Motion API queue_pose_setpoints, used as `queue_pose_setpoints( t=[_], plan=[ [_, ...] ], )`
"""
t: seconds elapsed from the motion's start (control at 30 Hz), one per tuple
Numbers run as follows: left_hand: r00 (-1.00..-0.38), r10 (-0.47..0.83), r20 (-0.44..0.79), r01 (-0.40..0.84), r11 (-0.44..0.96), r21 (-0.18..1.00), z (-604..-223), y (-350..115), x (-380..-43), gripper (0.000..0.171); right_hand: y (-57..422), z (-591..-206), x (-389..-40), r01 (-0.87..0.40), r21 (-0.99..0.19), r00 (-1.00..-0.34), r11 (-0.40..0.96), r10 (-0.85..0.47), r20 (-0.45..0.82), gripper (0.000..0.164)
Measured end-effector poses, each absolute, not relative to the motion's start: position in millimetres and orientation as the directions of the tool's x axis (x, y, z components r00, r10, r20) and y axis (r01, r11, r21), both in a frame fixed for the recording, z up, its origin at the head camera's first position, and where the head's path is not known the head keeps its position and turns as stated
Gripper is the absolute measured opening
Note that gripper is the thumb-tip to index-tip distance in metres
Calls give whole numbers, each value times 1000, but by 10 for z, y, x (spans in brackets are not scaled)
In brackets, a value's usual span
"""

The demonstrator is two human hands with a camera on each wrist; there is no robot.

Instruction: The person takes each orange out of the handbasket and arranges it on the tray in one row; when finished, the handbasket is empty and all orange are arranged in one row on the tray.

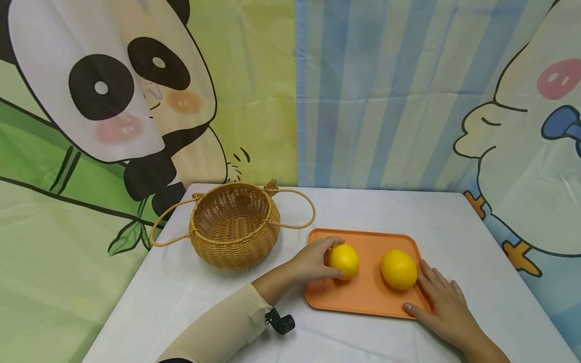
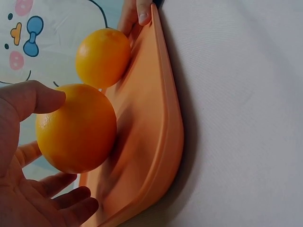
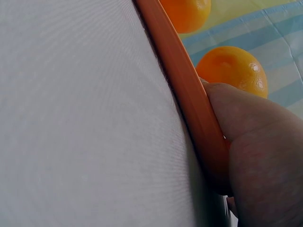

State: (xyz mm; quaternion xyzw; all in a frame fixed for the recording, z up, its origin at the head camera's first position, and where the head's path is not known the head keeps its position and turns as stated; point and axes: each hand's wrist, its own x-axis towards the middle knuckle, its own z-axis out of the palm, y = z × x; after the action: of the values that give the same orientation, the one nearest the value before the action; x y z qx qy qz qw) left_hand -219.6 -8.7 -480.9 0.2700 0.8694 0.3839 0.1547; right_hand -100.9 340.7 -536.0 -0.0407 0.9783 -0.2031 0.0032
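Observation:
Two oranges are at an orange-coloured tray (image 1: pixel 363 302). My left hand (image 1: pixel 313 262) holds the left orange (image 1: pixel 344 262) over the tray's left part, its thumb on one side and its fingers round the other. In the left wrist view, the thumb presses that orange (image 2: pixel 78 130) while several fingers spread below it. The other orange (image 1: pixel 398 269) rests on the tray's right part. Beside it, my right hand (image 1: pixel 447 305) lies at the tray's near right corner, thumb over the near rim and fingers fairly straight along the right edge. The right wrist view shows its thumb (image 3: pixel 255 118) against the rim.
A round wicker basket (image 1: pixel 233 247) with two loop handles stands to the left behind the tray, and its inside shows no contents. A white cloth (image 1: pixel 372 206) covers the table. Behind hangs a printed curtain (image 1: pixel 254 91) with a panda and a white bird.

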Motion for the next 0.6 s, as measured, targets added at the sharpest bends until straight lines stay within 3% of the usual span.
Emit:
queue_pose_setpoints(
  t=[0.6],
  plan=[
    [-800, 599, -38, 358, 528, 770, -4830, -82, -2191, 75, 3425, -5389, -1019, -84, -395, -996, 915, -87, 12, 104]
  ],
)
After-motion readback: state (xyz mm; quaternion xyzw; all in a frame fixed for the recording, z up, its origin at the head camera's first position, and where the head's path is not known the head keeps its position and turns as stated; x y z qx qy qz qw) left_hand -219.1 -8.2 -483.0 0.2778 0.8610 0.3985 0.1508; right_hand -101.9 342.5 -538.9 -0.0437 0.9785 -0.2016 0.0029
